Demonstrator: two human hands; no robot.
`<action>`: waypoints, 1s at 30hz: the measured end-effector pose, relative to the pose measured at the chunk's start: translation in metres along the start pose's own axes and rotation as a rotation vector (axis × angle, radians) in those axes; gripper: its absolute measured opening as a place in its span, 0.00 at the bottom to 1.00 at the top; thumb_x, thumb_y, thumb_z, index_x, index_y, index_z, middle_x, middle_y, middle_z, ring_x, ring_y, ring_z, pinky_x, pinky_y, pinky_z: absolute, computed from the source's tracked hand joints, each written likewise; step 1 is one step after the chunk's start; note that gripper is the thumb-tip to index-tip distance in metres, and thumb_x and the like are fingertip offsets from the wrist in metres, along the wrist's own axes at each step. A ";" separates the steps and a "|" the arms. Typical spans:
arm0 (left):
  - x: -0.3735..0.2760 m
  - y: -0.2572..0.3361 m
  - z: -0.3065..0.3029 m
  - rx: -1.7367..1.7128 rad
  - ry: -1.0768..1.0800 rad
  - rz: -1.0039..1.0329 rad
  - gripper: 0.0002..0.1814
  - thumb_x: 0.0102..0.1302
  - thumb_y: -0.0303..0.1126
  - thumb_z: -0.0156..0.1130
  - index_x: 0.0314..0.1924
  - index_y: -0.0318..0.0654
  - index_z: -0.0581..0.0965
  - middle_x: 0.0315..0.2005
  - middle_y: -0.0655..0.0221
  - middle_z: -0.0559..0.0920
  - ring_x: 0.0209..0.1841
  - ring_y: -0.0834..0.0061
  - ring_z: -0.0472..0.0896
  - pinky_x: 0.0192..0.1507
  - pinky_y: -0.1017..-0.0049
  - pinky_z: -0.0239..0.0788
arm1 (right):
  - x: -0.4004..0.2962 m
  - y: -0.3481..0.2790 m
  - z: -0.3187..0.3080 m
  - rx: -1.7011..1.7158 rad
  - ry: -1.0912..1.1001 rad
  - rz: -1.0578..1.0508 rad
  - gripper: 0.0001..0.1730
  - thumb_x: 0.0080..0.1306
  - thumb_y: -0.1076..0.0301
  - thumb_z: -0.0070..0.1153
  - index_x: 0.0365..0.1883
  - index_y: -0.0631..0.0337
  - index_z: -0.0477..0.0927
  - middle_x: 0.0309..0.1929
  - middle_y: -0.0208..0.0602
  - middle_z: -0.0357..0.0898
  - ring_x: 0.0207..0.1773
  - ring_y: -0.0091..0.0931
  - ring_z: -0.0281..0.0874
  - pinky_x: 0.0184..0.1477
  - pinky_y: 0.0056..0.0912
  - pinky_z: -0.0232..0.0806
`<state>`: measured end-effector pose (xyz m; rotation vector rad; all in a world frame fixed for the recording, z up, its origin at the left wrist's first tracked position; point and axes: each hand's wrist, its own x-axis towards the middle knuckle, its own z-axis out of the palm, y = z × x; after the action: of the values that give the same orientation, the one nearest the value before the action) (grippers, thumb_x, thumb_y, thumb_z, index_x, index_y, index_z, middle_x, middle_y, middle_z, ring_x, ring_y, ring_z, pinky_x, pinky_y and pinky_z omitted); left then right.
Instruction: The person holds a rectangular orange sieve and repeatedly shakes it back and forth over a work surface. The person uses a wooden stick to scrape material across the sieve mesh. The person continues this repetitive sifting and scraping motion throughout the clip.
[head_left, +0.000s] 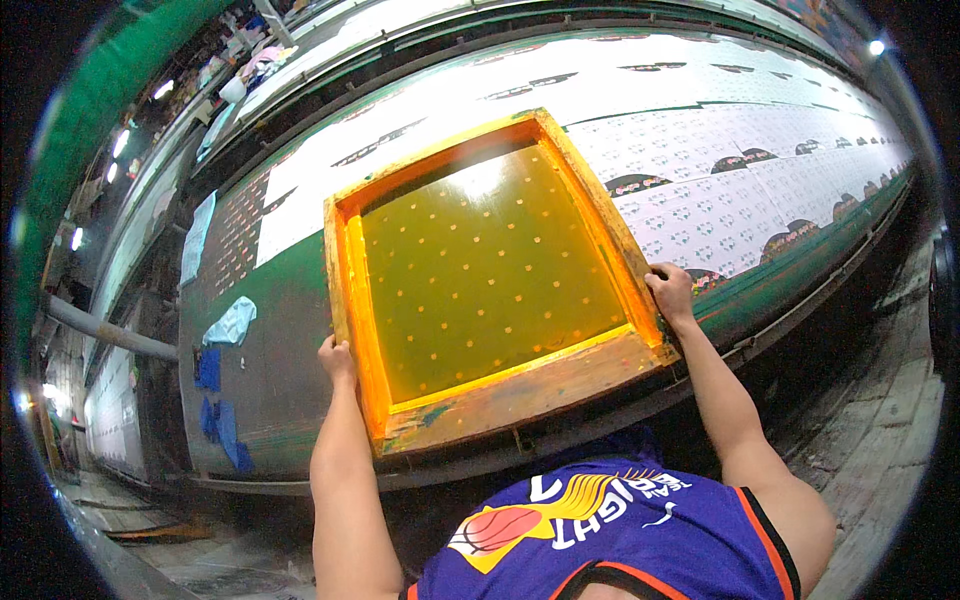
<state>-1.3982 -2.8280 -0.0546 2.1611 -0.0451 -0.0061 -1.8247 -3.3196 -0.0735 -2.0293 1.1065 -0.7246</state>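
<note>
A wooden-framed printing screen spans the space in front of my body, its mesh olive-yellow with rows of small pale motifs. Orange-yellow stain covers the inner sides of the frame, and paint smears mark its near rail. My left hand grips the left rail near its lower part. On the opposite side, my right hand grips the right rail. The screen overlies the near side of a long printing table; whether it touches the surface I cannot tell. White printed fabric with small motifs and dark curved shapes stretches away to the right.
Light blue cloth and strips of blue tape lie at the table's left end. A metal pipe runs beside that end. Behind is another long table, with piled cloth near it. A plank floor runs along the right.
</note>
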 end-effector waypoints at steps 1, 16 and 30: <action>0.005 -0.010 -0.002 -0.017 0.001 0.008 0.19 0.56 0.25 0.57 0.47 0.26 0.84 0.38 0.65 0.86 0.37 0.70 0.82 0.44 0.70 0.73 | 0.000 0.000 0.001 -0.002 0.002 -0.012 0.18 0.58 0.62 0.61 0.40 0.67 0.88 0.42 0.49 0.88 0.46 0.41 0.86 0.52 0.40 0.75; 0.005 -0.012 0.000 0.108 0.021 0.055 0.22 0.63 0.39 0.65 0.49 0.27 0.84 0.39 0.58 0.88 0.40 0.66 0.85 0.45 0.68 0.74 | 0.003 -0.002 0.004 -0.027 0.012 -0.056 0.18 0.56 0.70 0.62 0.45 0.66 0.87 0.48 0.49 0.85 0.51 0.44 0.83 0.57 0.43 0.73; 0.003 -0.006 0.004 0.197 0.020 0.039 0.22 0.65 0.41 0.64 0.49 0.28 0.83 0.41 0.49 0.87 0.44 0.51 0.86 0.50 0.58 0.74 | -0.136 -0.192 0.015 -0.186 -0.899 -0.921 0.28 0.55 0.60 0.72 0.52 0.62 0.80 0.54 0.50 0.77 0.59 0.46 0.75 0.60 0.49 0.71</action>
<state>-1.3949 -2.8280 -0.0621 2.3567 -0.0791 0.0443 -1.7872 -3.1224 0.0508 -2.5726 -0.3199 -0.0231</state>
